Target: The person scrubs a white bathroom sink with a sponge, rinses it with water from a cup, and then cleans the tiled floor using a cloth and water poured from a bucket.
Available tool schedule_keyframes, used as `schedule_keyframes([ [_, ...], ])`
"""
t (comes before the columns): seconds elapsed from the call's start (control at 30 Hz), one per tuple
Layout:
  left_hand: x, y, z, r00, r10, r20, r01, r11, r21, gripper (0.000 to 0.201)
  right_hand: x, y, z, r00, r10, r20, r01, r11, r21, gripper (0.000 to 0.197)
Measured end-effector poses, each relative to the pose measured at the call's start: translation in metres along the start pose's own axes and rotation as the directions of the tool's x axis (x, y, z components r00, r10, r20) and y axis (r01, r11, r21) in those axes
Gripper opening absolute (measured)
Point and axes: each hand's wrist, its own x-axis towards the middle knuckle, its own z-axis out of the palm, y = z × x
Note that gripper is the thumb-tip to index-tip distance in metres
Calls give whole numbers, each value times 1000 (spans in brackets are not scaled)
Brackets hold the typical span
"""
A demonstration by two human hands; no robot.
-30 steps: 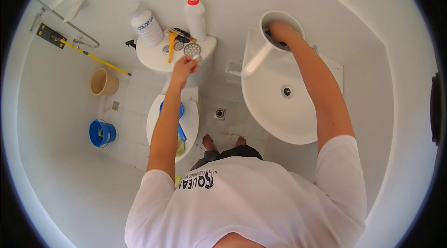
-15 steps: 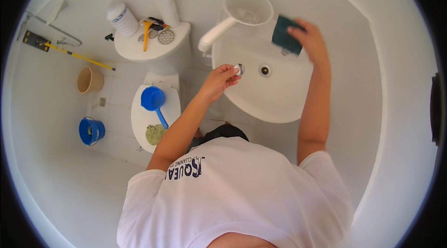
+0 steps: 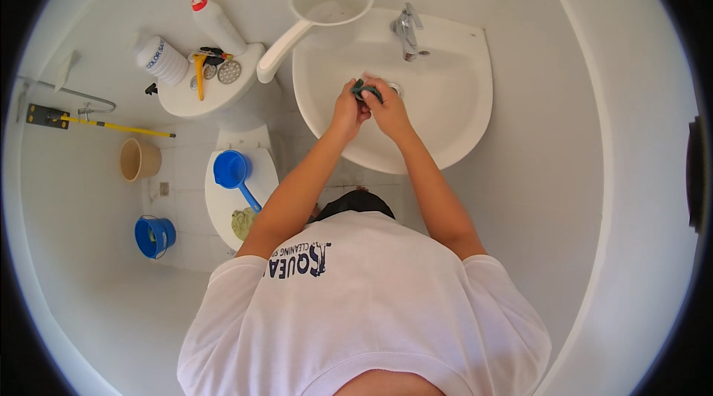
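Observation:
Both hands meet over the near left part of the white washbasin [image 3: 445, 121]. In my right hand [image 3: 391, 111] is a dark green scouring pad [image 3: 366, 91], bent between the fingers. My left hand [image 3: 346, 112] is closed against the pad from the other side. Half a second ago it pinched a small round drain stopper, now hidden by pad and fingers. Part of the drain [image 3: 396, 89] shows just beyond my right hand. A chrome tap [image 3: 406, 33] stands at the basin's back edge.
A white dipper [image 3: 284, 51] sits at the basin's back left corner. Bottles [image 3: 220, 28], a yellow-handled tool [image 3: 199, 78] and round strainers [image 3: 229, 72] stand on the toilet tank. A blue dipper [image 3: 233, 167] rests on the toilet lid. Two buckets [image 3: 154, 238] are at left.
My right hand has brought the scouring pad from the basin's back right to my left hand, and the pad is now folded. The view has shifted, bringing the tap into sight.

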Motion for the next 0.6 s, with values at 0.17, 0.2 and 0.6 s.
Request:
schedule_keyframes([
  [0.17, -7, 5, 16, 994, 32, -103, -40, 996, -78, 30, 0, 10, 2, 968, 57, 245, -116, 965, 234, 23],
  [0.2, -9, 7, 20, 991, 47, -125, -60, 993, -101, 29, -3, 14, 6, 972, 17, 234, -44, 993, 110, 26],
  [0.6, -13, 14, 11, 996, 18, -83, -45, 940, -338, 40, -5, -15, 25, 952, -106, 288, 197, 932, -305, 66],
])
